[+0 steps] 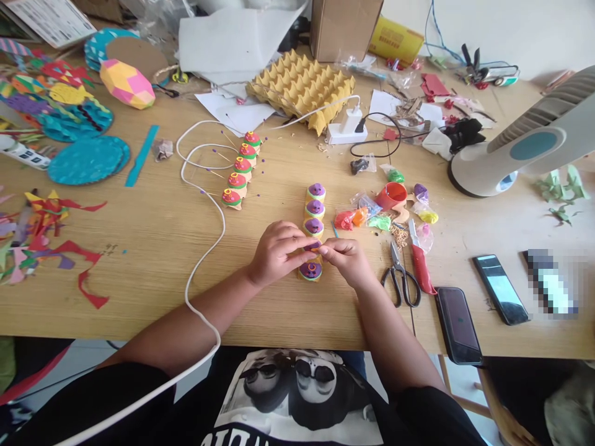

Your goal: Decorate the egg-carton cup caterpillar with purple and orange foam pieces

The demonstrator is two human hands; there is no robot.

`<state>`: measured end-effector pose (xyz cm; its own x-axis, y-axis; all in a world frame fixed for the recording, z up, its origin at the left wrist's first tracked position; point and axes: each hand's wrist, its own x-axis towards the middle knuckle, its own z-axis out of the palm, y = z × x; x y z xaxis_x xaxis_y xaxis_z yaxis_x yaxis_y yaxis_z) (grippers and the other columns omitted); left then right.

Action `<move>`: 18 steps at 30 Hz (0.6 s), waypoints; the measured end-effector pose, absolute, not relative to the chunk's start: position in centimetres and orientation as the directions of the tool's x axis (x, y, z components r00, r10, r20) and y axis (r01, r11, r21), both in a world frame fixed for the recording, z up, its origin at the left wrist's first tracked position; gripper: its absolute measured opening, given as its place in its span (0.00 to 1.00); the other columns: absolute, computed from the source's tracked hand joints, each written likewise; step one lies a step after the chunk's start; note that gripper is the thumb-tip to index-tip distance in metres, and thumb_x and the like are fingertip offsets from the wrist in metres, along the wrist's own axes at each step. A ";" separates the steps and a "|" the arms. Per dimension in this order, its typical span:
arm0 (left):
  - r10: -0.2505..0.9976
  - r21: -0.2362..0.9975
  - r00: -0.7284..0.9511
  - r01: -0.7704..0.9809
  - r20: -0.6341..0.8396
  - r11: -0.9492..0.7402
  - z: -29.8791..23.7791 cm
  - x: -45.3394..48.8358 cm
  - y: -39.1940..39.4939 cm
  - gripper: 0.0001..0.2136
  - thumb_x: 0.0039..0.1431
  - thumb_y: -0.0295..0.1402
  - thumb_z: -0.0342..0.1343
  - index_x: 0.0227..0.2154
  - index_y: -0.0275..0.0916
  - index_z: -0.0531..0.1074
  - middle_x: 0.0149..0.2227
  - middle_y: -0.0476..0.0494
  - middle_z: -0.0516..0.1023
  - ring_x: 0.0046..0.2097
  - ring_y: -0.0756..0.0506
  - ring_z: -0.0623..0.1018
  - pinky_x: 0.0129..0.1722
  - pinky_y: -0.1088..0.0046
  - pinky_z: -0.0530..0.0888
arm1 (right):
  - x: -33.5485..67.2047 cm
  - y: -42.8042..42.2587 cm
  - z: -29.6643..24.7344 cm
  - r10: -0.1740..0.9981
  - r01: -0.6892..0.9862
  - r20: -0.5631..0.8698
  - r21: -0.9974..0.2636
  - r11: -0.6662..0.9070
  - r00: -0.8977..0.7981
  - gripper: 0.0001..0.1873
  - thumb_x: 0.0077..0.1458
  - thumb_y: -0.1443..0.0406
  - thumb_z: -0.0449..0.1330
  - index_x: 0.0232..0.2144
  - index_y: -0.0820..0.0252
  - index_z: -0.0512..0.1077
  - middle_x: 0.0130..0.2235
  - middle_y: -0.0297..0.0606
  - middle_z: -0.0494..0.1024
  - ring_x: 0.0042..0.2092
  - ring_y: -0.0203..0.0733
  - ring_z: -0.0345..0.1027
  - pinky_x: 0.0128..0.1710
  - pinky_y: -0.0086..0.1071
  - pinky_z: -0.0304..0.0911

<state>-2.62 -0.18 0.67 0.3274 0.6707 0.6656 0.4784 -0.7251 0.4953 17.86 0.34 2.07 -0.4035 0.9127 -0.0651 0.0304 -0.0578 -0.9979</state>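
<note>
A caterpillar-like craft row [315, 217] of yellow egg-carton cups topped with purple clay lies in the table's middle, running away from me. My left hand [275, 253] and my right hand [346, 260] meet over its near end, fingers curled and pinched together on one of the cups, just above the nearest purple-topped cup [310, 271]. What exactly sits between the fingertips is hidden. A second row [240, 170] with pink and green tops and stuck-in pins lies further left.
Scissors [400, 277] and a red-handled cutter [421, 263] lie right of my hands, beside two phones [458, 324]. Small bags of coloured clay [381, 210], a yellow egg tray [302, 87], a charger with a white cable [204, 260], a fan [525, 148] and paper scraps [46, 241] crowd the table.
</note>
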 end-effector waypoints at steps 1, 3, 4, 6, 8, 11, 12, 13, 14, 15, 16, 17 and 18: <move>0.670 0.498 0.332 0.473 0.664 -0.727 0.7 -2.6 -0.2 0.13 0.57 0.35 0.65 0.46 0.44 0.78 0.36 0.46 0.80 0.41 0.46 0.76 0.44 0.66 0.73 | 17.9 0.3 2.1 0.908 0.036 -0.054 -0.998 -0.043 -0.415 0.20 0.53 0.51 0.67 0.22 0.61 0.76 0.24 0.33 0.71 0.28 0.33 0.61 0.29 0.29 0.59; 0.668 0.503 0.341 0.459 0.662 -0.733 0.7 -2.6 -0.1 0.12 0.58 0.34 0.65 0.46 0.44 0.78 0.35 0.47 0.81 0.40 0.47 0.76 0.44 0.66 0.73 | 17.9 0.4 2.0 0.900 0.048 -0.044 -0.999 -0.026 -0.433 0.20 0.53 0.51 0.67 0.22 0.62 0.76 0.25 0.34 0.72 0.29 0.34 0.62 0.31 0.29 0.59; 0.667 0.505 0.343 0.454 0.661 -0.734 0.7 -2.6 -0.1 0.11 0.59 0.34 0.64 0.45 0.44 0.78 0.34 0.48 0.81 0.40 0.47 0.76 0.44 0.67 0.73 | 17.9 0.4 2.0 0.897 0.055 -0.044 -0.998 -0.022 -0.440 0.21 0.53 0.50 0.66 0.22 0.62 0.76 0.25 0.34 0.72 0.29 0.34 0.62 0.31 0.29 0.59; 0.666 0.507 0.341 0.449 0.664 -0.736 0.7 -2.7 -0.1 0.10 0.59 0.33 0.64 0.44 0.45 0.79 0.34 0.48 0.81 0.40 0.47 0.76 0.43 0.67 0.73 | 18.0 0.4 1.9 0.896 0.071 -0.057 -0.997 -0.029 -0.441 0.24 0.56 0.48 0.63 0.21 0.63 0.75 0.24 0.34 0.71 0.28 0.34 0.62 0.31 0.29 0.59; 0.666 0.507 0.333 0.451 0.667 -0.734 0.8 -2.7 -0.2 0.09 0.59 0.33 0.64 0.43 0.44 0.79 0.33 0.48 0.81 0.40 0.47 0.76 0.43 0.67 0.72 | 18.1 0.4 1.8 0.902 0.068 -0.085 -0.996 -0.062 -0.422 0.27 0.57 0.46 0.60 0.24 0.63 0.77 0.23 0.34 0.71 0.28 0.34 0.62 0.30 0.29 0.60; 0.671 0.509 0.314 0.464 0.672 -0.726 0.9 -2.7 -0.2 0.07 0.59 0.32 0.63 0.41 0.43 0.79 0.33 0.48 0.81 0.40 0.47 0.76 0.43 0.67 0.72 | 18.0 0.3 1.8 0.902 0.021 -0.135 -0.990 -0.139 -0.411 0.23 0.53 0.46 0.64 0.29 0.62 0.80 0.26 0.35 0.75 0.30 0.36 0.66 0.33 0.30 0.64; 0.673 0.509 0.306 0.467 0.674 -0.723 0.9 -2.7 -0.2 0.07 0.59 0.31 0.63 0.40 0.43 0.79 0.33 0.48 0.80 0.39 0.47 0.75 0.42 0.67 0.72 | 17.9 0.3 1.8 0.897 -0.001 -0.146 -0.987 -0.161 -0.418 0.21 0.50 0.48 0.67 0.30 0.61 0.80 0.27 0.35 0.77 0.32 0.37 0.68 0.35 0.31 0.65; 0.673 0.510 0.300 0.469 0.676 -0.721 0.9 -2.7 -0.2 0.06 0.59 0.31 0.63 0.39 0.42 0.79 0.33 0.48 0.80 0.39 0.47 0.76 0.42 0.67 0.72 | 17.8 0.3 1.8 0.892 -0.024 -0.152 -0.983 -0.180 -0.425 0.19 0.48 0.49 0.70 0.30 0.60 0.80 0.29 0.35 0.78 0.34 0.38 0.69 0.37 0.31 0.66; 0.673 0.510 0.296 0.469 0.678 -0.721 0.9 -2.7 -0.2 0.05 0.59 0.31 0.64 0.38 0.42 0.79 0.32 0.48 0.80 0.39 0.47 0.76 0.42 0.67 0.72 | 17.7 0.2 1.7 0.891 -0.048 -0.154 -0.980 -0.193 -0.426 0.18 0.46 0.51 0.71 0.30 0.59 0.80 0.30 0.35 0.79 0.34 0.38 0.70 0.38 0.31 0.67; 0.672 0.512 0.294 0.467 0.679 -0.721 0.9 -2.7 -0.2 0.05 0.59 0.30 0.64 0.38 0.42 0.79 0.32 0.48 0.81 0.39 0.47 0.76 0.42 0.67 0.72 | 17.6 0.2 1.7 0.893 -0.069 -0.154 -0.977 -0.201 -0.424 0.17 0.46 0.51 0.72 0.30 0.58 0.80 0.30 0.35 0.79 0.35 0.37 0.70 0.38 0.31 0.67; 0.674 0.515 0.293 0.466 0.678 -0.720 0.9 -2.7 -0.2 0.04 0.59 0.31 0.64 0.37 0.42 0.79 0.32 0.48 0.81 0.39 0.47 0.76 0.42 0.67 0.72 | 17.5 0.2 1.7 0.895 -0.084 -0.151 -0.975 -0.204 -0.420 0.17 0.46 0.52 0.71 0.30 0.58 0.80 0.30 0.35 0.79 0.34 0.37 0.70 0.38 0.31 0.67; 0.677 0.518 0.294 0.465 0.675 -0.718 1.0 -2.7 -0.3 0.03 0.59 0.31 0.63 0.37 0.42 0.78 0.32 0.48 0.81 0.39 0.47 0.76 0.42 0.67 0.72 | 17.4 0.2 1.7 0.897 -0.088 -0.147 -0.976 -0.201 -0.417 0.16 0.47 0.52 0.71 0.30 0.58 0.79 0.30 0.35 0.79 0.33 0.36 0.69 0.37 0.30 0.66; 0.682 0.524 0.293 0.464 0.670 -0.714 1.0 -2.6 -0.3 0.03 0.60 0.32 0.63 0.36 0.42 0.78 0.32 0.48 0.81 0.39 0.47 0.76 0.42 0.67 0.72 | 17.4 0.2 1.8 0.898 -0.083 -0.141 -0.978 -0.192 -0.416 0.16 0.48 0.52 0.70 0.30 0.59 0.79 0.30 0.34 0.78 0.32 0.35 0.68 0.35 0.30 0.65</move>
<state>-2.64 -0.28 0.98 0.2927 0.6820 0.6702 0.4642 -0.7142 0.5239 17.44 0.18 1.79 -0.4164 0.8981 -0.1413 -0.0827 -0.1922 -0.9779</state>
